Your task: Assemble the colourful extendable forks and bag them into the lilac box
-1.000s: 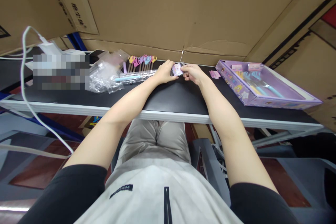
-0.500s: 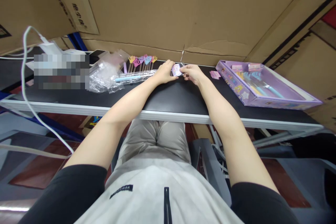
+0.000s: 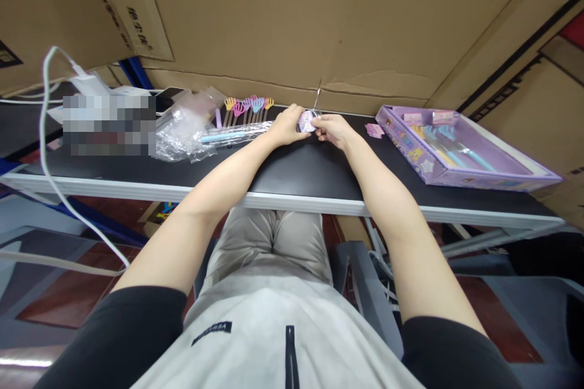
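Note:
My left hand (image 3: 288, 124) is closed around one end of a clear plastic sleeve (image 3: 258, 128) with a light blue stick (image 3: 223, 137) inside, lying on the black table. Between my hands is a small pink-and-purple printed card (image 3: 307, 121). My right hand (image 3: 335, 130) pinches the card's right edge with thumb and forefinger. Whether the card is inside the sleeve or over its end, I cannot tell. Beyond my left hand lies a row of pens with colourful hand-shaped tops (image 3: 249, 106).
Crumpled clear plastic bags (image 3: 180, 130) lie to the left, near a white cable (image 3: 43, 109). A few pink cards (image 3: 375, 130) sit right of my hands. Farther right stands a purple open box (image 3: 410, 155) holding wrapped pens. A cardboard wall (image 3: 292, 24) closes the back.
The card between my hands has tilted slightly, and my right fingers have shifted a little on its edge. My left hand stays in place.

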Available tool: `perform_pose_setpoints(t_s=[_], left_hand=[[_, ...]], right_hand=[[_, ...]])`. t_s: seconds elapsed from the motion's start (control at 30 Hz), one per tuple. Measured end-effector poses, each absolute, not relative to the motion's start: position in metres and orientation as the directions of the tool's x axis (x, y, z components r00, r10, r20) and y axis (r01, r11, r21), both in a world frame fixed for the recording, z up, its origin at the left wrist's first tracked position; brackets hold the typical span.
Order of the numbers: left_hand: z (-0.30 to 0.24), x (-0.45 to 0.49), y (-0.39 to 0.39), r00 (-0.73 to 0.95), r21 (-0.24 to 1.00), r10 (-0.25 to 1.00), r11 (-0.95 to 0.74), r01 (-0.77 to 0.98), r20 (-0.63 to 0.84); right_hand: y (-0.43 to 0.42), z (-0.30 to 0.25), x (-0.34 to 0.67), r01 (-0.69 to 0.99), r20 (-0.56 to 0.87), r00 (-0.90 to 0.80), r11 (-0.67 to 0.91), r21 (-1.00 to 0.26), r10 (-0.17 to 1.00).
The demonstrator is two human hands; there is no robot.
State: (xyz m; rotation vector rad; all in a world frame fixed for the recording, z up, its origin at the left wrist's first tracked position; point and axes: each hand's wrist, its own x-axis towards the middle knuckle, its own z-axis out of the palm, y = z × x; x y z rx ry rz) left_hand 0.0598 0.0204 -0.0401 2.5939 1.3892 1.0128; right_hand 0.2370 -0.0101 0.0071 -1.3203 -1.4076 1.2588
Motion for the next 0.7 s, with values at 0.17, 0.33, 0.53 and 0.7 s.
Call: perform_pose_setpoints(t_s=[0.17,0.33,0.53,0.7], left_hand=[[-0.0368,0.0609,0.016,0.39,0.316,0.749,-0.606,0.73,0.536],[-0.0337,0.0627,0.0115,0.396,0.318,0.768,-0.59,0.742,0.503],[-0.0392,0.0609,0.0185,0.404,0.309,0.745,-0.613,0.727,0.53],[-0.0386,0.0604,0.0176,0.399,0.305,0.764,-0.592,0.746,0.507]], right_hand=[[-0.0093,0.0064,0.2351,0.148,-0.06,-0.116,-0.043,-0.988,0.991],[-0.0128,0.01,0.2311,0.176,-0.059,-0.079,-0.044,-0.983,0.995],[-0.0116,0.0087,0.2301,0.186,-0.055,-0.058,-0.044,-0.982,0.997],[-0.0101,0.0073,0.2305,0.183,-0.049,-0.06,-0.037,-0.982,0.997]])
